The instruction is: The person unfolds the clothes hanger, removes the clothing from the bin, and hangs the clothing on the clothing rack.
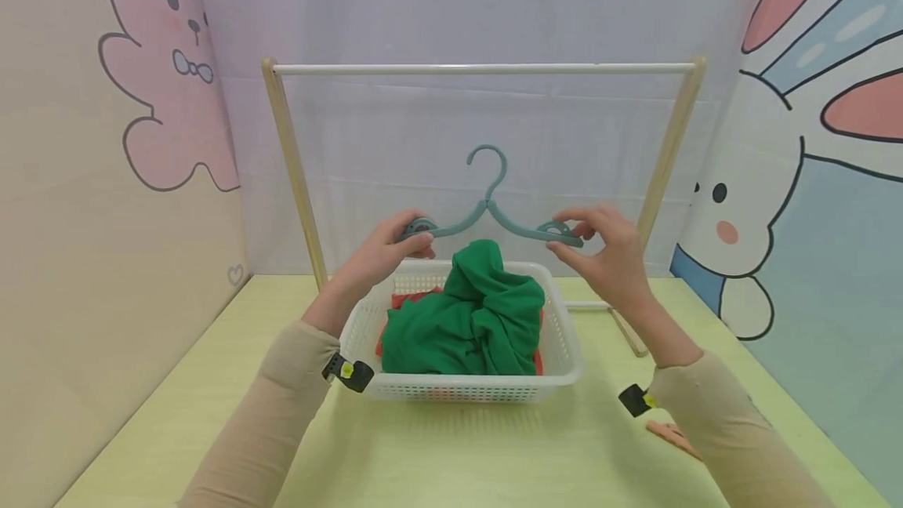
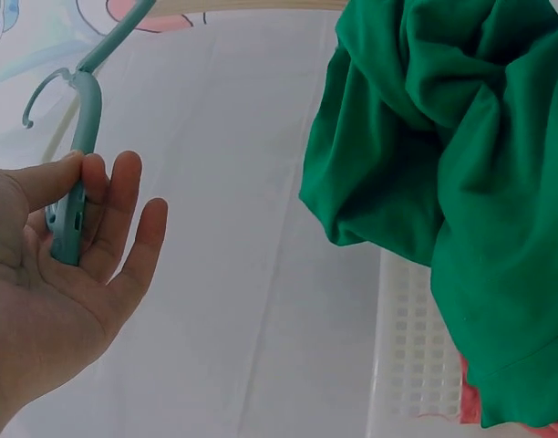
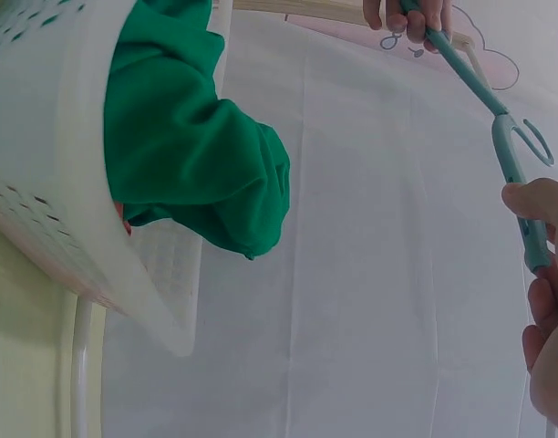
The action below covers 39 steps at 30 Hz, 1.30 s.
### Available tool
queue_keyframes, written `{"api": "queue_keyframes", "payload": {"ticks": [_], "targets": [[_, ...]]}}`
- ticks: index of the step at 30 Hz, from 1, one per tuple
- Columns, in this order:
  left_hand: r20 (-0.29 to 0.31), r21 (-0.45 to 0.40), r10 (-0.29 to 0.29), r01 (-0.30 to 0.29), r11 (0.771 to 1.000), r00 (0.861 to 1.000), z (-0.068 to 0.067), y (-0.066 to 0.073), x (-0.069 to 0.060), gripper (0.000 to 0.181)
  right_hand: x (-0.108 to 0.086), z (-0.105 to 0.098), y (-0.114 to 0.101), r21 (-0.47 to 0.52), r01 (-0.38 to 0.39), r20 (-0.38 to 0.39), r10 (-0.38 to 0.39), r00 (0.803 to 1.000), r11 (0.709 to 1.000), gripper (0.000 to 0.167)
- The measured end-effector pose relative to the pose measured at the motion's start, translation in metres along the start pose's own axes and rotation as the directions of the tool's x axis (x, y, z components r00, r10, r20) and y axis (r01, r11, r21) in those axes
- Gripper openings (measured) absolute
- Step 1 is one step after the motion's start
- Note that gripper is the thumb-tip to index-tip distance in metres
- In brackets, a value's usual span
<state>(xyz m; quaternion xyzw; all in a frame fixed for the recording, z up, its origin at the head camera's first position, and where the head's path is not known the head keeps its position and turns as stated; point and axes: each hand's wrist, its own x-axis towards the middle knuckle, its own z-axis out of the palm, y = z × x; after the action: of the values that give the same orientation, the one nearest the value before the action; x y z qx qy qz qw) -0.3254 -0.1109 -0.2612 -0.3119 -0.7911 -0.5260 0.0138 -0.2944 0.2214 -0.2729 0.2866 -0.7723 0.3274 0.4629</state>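
"Slipping is feared?"
"The hanger (image 1: pixel 487 203), above basket (image 1: pixel 466 382) height, is pinched only at its ends by fingers (image 2: pixel 126 181) of left hand (image 1: pixel 384 251) and right hand (image 1: pixel 608 251); if unevenly loosened, it could be dropped."

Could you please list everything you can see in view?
Table: one, pale yellow, along the bottom
Basket: one, white, on the table
Green cloth: one pile, green, in the basket
Red cloth: at least one, red, under the green cloth
Hanger: one, teal, above the basket
Rack: one, white and wooden, behind the basket
Unclear item: one, orange, on the table, right
Sheet: one, white, behind the rack
Bear picture: one, pink, upper left
Heart picture: one, greyish, below the bear picture
Rabbit picture: one, mostly white, right
Sleeves: two, beige, lower left and right
Wrist cameras: two, black, one per sleeve
Left hand: one, gripping the hanger
Right hand: one, gripping the hanger
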Motion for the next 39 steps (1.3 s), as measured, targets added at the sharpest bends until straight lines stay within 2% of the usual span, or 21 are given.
{"api": "queue_keyframes", "payload": {"ticks": [5,8,12,15,17,23,27,30,33,36,39], "targets": [[0.003,0.029,0.016,-0.016,0.999,1.000,0.003,-0.003,0.001,0.022,-0.002,0.002,0.001,-0.004,-0.017,0.000,0.017,1.000,1.000,0.037],[0.013,0.115,0.022,-0.023,0.993,1.000,0.004,-0.003,0.001,0.021,-0.004,0.002,0.000,-0.005,-0.022,0.023,0.022,0.999,1.000,0.037],[0.028,0.287,0.008,-0.015,0.958,1.000,0.008,0.000,0.002,0.022,-0.007,0.003,-0.002,-0.016,0.000,0.061,0.001,0.998,1.000,0.036],[0.043,0.346,0.007,-0.022,0.938,0.999,0.014,0.003,0.004,0.024,-0.009,0.005,-0.004,-0.025,0.024,0.081,-0.022,0.996,0.999,0.036],[0.044,0.342,0.020,-0.034,0.939,0.999,0.017,0.003,0.005,0.026,-0.010,0.007,-0.005,-0.020,0.031,0.095,-0.029,0.995,0.999,0.036],[0.015,0.273,0.046,-0.049,0.961,0.999,0.022,0.004,0.006,0.035,-0.013,0.009,-0.005,0.007,0.004,0.132,-0.005,0.991,1.000,0.036],[0.008,0.267,0.053,-0.053,0.962,0.999,0.022,0.005,0.006,0.038,-0.013,0.007,-0.006,-0.008,-0.001,0.179,0.002,0.984,1.000,0.030],[0.004,0.279,0.064,-0.063,0.958,0.998,0.022,0.006,0.005,0.039,-0.011,0.006,-0.008,-0.011,0.008,0.231,-0.005,0.973,1.000,0.024],[0.006,0.289,0.076,-0.075,0.954,0.997,0.023,0.005,0.004,0.040,-0.009,0.005,-0.010,0.006,-0.019,0.296,0.016,0.955,1.000,0.020],[0.011,0.295,0.087,-0.086,0.952,0.996,0.024,0.005,0.003,0.041,-0.009,0.005,-0.012,0.018,-0.075,0.341,0.065,0.938,0.997,0.021],[0.019,0.305,0.102,-0.103,0.947,0.995,0.025,0.004,0.003,0.042,-0.010,0.005,-0.014,0.001,-0.135,0.349,0.127,0.929,0.991,0.021]]}}
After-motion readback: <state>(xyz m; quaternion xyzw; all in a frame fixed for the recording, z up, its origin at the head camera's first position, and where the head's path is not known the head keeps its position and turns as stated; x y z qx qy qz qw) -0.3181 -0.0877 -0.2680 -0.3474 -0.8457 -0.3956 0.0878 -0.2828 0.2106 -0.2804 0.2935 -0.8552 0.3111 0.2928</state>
